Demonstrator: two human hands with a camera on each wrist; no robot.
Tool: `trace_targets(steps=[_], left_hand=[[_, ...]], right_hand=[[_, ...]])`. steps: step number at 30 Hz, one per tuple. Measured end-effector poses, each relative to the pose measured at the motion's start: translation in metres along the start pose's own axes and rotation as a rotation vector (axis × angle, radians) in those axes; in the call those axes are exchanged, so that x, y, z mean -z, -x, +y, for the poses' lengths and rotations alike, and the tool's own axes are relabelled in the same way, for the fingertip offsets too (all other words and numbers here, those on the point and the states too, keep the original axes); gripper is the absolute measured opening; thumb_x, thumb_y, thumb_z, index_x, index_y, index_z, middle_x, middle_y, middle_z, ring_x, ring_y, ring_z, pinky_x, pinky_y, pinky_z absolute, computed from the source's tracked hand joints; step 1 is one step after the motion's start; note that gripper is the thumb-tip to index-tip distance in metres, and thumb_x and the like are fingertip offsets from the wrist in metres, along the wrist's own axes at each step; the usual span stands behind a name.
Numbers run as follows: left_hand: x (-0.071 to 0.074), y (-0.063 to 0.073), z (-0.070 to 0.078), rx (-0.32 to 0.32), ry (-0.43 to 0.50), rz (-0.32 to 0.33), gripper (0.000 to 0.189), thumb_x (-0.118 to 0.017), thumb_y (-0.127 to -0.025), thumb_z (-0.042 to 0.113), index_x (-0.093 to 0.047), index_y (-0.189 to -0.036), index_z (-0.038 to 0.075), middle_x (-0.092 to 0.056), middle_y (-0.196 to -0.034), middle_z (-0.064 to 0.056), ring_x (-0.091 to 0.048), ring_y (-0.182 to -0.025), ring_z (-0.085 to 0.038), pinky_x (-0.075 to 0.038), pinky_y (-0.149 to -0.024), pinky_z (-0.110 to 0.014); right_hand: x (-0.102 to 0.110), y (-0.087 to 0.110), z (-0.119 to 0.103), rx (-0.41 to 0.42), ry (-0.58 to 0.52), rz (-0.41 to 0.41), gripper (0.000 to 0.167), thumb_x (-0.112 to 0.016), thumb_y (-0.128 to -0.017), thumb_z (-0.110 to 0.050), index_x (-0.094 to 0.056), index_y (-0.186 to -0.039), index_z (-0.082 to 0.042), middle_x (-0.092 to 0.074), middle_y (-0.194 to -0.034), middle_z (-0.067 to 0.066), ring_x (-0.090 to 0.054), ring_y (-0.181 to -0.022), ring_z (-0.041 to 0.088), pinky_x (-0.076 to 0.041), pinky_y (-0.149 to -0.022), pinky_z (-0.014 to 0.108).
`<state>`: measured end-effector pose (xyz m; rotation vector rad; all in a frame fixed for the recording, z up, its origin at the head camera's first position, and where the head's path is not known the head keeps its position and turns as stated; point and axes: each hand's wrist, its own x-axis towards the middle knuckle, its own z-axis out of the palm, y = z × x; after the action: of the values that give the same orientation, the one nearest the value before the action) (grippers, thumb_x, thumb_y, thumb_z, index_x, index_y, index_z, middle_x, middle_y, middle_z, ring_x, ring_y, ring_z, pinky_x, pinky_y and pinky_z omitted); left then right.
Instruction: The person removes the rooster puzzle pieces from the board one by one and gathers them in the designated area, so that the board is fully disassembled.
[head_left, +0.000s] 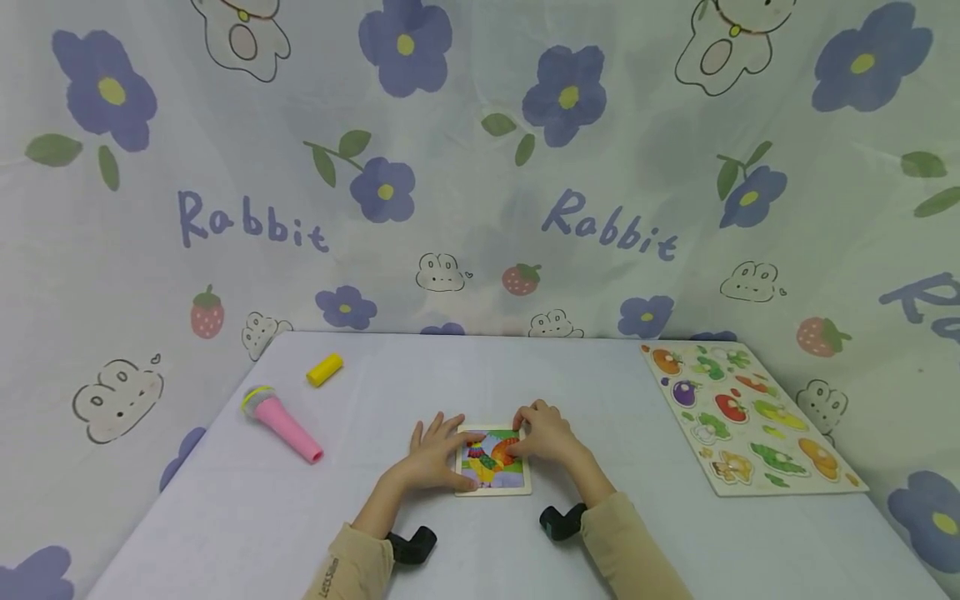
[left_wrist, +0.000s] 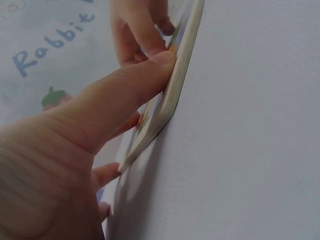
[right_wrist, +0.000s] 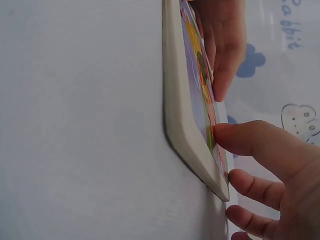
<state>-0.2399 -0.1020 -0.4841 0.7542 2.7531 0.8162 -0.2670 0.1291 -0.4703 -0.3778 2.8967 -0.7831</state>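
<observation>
A small wooden-framed picture puzzle (head_left: 493,481) of a colourful rooster lies flat on the white table between both hands. My left hand (head_left: 433,458) spans its left side: the thumb rests on the near left corner and the index finger reaches onto the picture, with the other fingers spread beyond the frame. My right hand (head_left: 551,433) is at the far right corner, its thumb touching the picture. In the right wrist view, the other right fingers (right_wrist: 257,189) lie along the edge of the puzzle. The left thumb (left_wrist: 135,80) presses near the rim in the left wrist view.
A pink toy microphone (head_left: 288,429) and a yellow cylinder (head_left: 325,370) lie at the left of the table (head_left: 465,375). On the right is a vegetable peg board (head_left: 757,417). Behind the table hangs a curtain (head_left: 480,200) with flowers and rabbits.
</observation>
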Motion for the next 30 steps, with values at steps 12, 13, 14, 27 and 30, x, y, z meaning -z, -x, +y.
trace_targets(steps=[12,13,14,27,30], left_hand=[[0.004,0.002,0.004,-0.002,0.0,-0.002,0.067,-0.077,-0.07,0.043,-0.051,-0.129,0.025,-0.025,-0.149,-0.015,-0.005,-0.137,-0.047,0.005,-0.101,-0.068],[0.004,0.002,0.004,-0.002,-0.002,-0.003,0.067,-0.077,-0.07,0.043,-0.051,-0.129,0.025,-0.025,-0.149,-0.015,-0.005,-0.137,-0.047,0.005,-0.101,-0.068],[0.004,0.002,0.004,-0.001,-0.003,-0.003,0.067,-0.077,-0.07,0.043,-0.051,-0.129,0.025,-0.025,-0.149,-0.015,-0.005,-0.137,-0.047,0.005,-0.101,-0.068],[0.003,0.004,0.004,-0.017,0.024,-0.001,0.068,-0.077,-0.07,0.04,-0.052,-0.129,0.022,-0.026,-0.148,-0.017,-0.005,-0.136,-0.048,0.005,-0.101,-0.068],[0.003,0.003,0.003,-0.021,0.025,-0.003,0.068,-0.077,-0.07,0.04,-0.051,-0.13,0.022,-0.026,-0.148,-0.017,-0.005,-0.136,-0.048,0.005,-0.101,-0.068]], right_hand=[[0.0,-0.001,0.0,0.009,-0.019,0.01,0.034,-0.082,-0.063,-0.035,-0.056,-0.079,-0.02,-0.045,-0.089,0.002,-0.041,-0.084,0.023,-0.032,-0.065,0.035],[0.0,-0.002,0.0,0.01,-0.018,0.012,0.034,-0.081,-0.063,-0.036,-0.056,-0.079,-0.02,-0.045,-0.089,0.001,-0.041,-0.084,0.022,-0.031,-0.065,0.035],[0.0,-0.002,0.0,0.012,-0.019,0.013,0.035,-0.082,-0.063,-0.036,-0.056,-0.079,-0.02,-0.045,-0.089,0.001,-0.041,-0.084,0.022,-0.032,-0.065,0.035],[-0.004,0.005,-0.001,0.025,0.011,0.059,0.034,-0.08,-0.067,-0.037,-0.063,-0.093,-0.02,-0.051,-0.092,0.002,-0.045,-0.087,0.023,-0.039,-0.069,0.04],[-0.001,0.011,-0.003,0.023,0.05,0.074,0.035,-0.08,-0.067,-0.039,-0.067,-0.095,-0.022,-0.052,-0.092,0.001,-0.045,-0.087,0.023,-0.04,-0.071,0.043]])
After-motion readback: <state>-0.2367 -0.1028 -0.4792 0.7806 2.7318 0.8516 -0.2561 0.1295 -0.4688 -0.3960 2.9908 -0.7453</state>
